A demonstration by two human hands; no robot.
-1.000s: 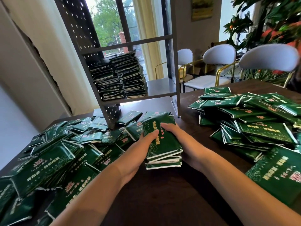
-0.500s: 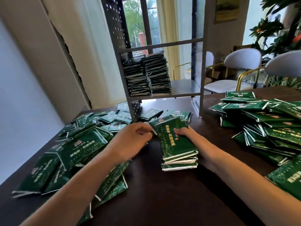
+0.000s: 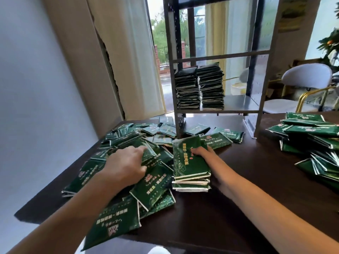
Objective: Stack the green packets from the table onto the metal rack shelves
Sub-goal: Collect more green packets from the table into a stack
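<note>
While pale lettering on the green packets blurs unreadably, right hand grips them; left hand presses the loose heap, fingers curled.

Both forearms outstretched, left hand palm-down.

Packet-strewn table, metal rack

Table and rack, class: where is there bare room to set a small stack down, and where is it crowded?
Bare patches: the dark table between the small stack and the right heap; the lower shelf right of the two shelved stacks. Crowded: the left heap under the left hand.
</note>
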